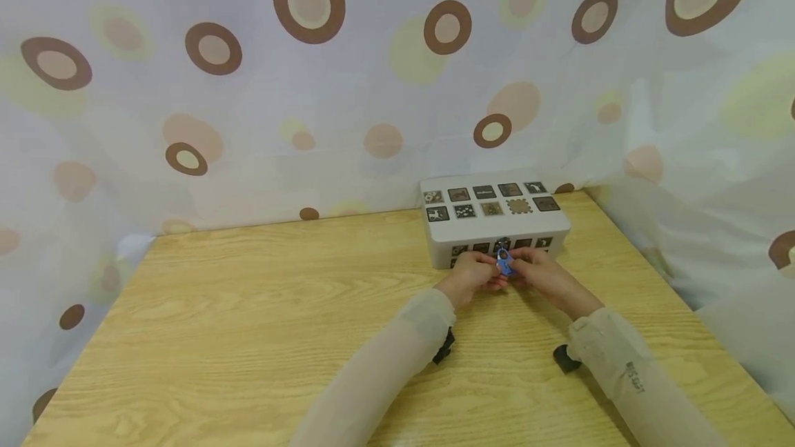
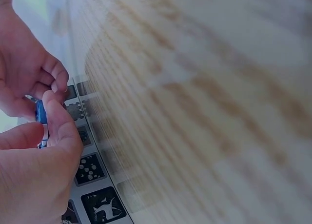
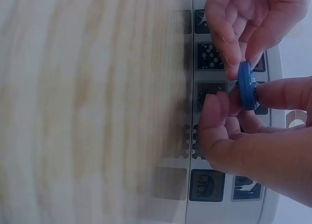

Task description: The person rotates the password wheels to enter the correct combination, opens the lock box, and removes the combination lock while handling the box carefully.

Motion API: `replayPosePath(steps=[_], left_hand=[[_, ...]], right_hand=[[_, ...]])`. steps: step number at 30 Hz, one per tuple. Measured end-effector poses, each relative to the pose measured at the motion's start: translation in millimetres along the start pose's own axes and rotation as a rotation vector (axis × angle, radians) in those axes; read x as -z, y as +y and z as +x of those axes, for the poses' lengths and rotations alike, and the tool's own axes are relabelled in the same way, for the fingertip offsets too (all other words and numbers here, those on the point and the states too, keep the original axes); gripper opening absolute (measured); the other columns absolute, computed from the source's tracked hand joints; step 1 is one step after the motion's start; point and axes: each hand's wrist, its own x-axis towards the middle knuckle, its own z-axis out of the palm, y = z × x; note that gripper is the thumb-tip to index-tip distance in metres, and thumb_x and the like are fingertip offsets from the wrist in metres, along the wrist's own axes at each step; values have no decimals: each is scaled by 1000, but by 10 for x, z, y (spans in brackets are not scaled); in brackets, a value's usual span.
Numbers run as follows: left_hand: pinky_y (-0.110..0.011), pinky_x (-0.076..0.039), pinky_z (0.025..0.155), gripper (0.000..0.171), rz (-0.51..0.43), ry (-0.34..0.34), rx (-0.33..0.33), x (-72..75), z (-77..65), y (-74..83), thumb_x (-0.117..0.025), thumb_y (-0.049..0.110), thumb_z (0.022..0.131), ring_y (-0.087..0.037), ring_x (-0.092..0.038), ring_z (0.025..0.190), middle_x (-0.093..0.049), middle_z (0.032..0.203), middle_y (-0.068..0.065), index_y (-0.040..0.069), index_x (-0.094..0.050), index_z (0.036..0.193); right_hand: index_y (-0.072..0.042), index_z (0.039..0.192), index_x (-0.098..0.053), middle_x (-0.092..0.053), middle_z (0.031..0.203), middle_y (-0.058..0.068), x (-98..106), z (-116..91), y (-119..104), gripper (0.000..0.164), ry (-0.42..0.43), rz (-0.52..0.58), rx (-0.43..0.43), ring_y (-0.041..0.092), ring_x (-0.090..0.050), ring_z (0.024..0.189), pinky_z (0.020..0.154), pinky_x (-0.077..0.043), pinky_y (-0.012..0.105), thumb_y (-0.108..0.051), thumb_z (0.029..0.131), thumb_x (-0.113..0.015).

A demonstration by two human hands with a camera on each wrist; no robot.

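A small blue padlock is held upright at the front of a white box, just below its metal clasp. My right hand pinches it, the thumb on one flat face and fingers behind, as the right wrist view shows of the padlock. From the other side, my left hand has thumb and forefinger at the padlock's edge. A bit of silvery metal shows between the left fingers in the left wrist view; part of the padlock is hidden there by the forefinger.
The box has dark picture squares on its lid and front and stands at the back right of the wooden table. A spotted curtain hangs behind and along the right side. Dark camera mounts sit at both wrists.
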Motion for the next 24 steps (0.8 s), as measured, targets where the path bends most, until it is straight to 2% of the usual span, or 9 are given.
replayPosePath(steps=[10,17,24], left_hand=[[-37,-58,80,6,-2,-10,-12,4,5,-9,-56,-8,92,-34,-70,85,-68,91,-28,-2,-58,93],[-37,-58,80,7,-8,-14,-14,4,3,-2,-56,-8,92,-34,-70,85,-65,98,-33,-1,-56,93],[-36,-58,79,7,-13,-4,0,-4,5,-3,-56,-8,91,-32,-71,83,-68,93,-29,-1,-57,92]], right_hand=[[28,130,-30,-45,125,40,-12,-4,-26,42,-7,-7,3,21,-60,102,84,-54,30,-3,102,-29],[25,135,-28,-40,132,40,-4,1,-36,46,15,-8,-38,24,-57,108,89,-53,34,-9,103,-30],[25,134,-27,-40,132,40,2,-12,-41,46,8,-1,-27,30,-55,111,90,-52,36,-8,103,-33]])
